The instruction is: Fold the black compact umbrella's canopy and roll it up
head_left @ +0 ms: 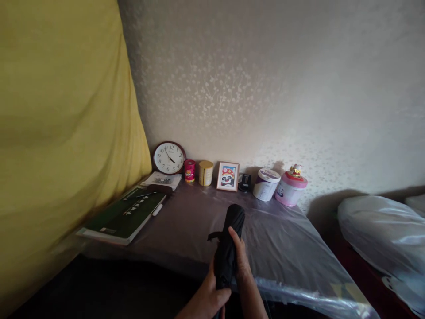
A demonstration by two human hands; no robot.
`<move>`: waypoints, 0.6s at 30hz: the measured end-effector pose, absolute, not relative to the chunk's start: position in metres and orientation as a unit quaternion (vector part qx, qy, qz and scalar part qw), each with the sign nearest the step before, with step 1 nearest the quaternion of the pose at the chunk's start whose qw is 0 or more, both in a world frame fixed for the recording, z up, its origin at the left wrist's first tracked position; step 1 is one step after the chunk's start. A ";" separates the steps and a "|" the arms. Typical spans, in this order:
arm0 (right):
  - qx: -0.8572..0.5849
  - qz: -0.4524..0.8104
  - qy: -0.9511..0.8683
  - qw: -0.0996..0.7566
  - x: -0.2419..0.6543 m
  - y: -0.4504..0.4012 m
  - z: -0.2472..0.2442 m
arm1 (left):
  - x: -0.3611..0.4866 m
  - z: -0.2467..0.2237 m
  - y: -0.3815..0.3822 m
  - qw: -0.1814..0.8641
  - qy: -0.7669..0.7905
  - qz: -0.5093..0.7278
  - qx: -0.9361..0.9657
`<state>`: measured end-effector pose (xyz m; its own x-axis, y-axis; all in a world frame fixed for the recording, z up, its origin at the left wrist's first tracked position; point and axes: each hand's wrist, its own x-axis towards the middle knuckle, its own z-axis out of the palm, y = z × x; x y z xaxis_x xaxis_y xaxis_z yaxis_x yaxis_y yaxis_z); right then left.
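Observation:
A folded black umbrella (229, 239) is held up at a slant over the near edge of the table, with a short strap sticking out on its left side. My left hand (212, 290) is closed around its lower end. Higher up, my right hand (241, 257) grips the right side, its thumb lying along the dark fabric. The fingers behind the umbrella are hidden. Beneath and beyond it spreads the plastic-covered table (275, 248).
Along the wall stand a round clock (169, 158), a pink can (189, 171), a yellow can (206, 173), a framed panda picture (228, 176), a small black object (245, 182), a white tub (266, 184) and a pink tub (291, 188). A green book (126, 215) lies left, beside a yellow curtain (66, 110).

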<state>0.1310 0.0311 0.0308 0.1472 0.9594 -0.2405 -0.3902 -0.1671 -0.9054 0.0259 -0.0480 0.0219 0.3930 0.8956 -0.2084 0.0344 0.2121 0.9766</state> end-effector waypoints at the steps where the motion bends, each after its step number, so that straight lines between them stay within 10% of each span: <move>1: -0.497 0.578 -0.300 0.573 0.131 0.032 0.031 | 0.026 0.017 -0.047 0.599 0.457 0.337 0.564; 6: -0.519 0.530 -0.317 0.591 0.127 0.034 0.024 | 0.018 0.000 -0.043 0.355 0.547 0.324 0.686; 13: -0.539 0.534 -0.307 0.574 0.127 0.037 0.019 | 0.010 0.023 -0.033 0.520 0.507 0.330 0.603; 18: -0.578 0.443 -0.386 0.566 0.133 0.048 0.016 | 0.007 0.016 -0.019 0.317 0.537 0.362 0.693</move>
<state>0.1330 0.0485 0.0158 0.3089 0.9481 -0.0751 -0.0561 -0.0606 -0.9966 0.0066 -0.0189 0.0155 0.1608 0.9737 0.1615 0.5152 -0.2224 0.8277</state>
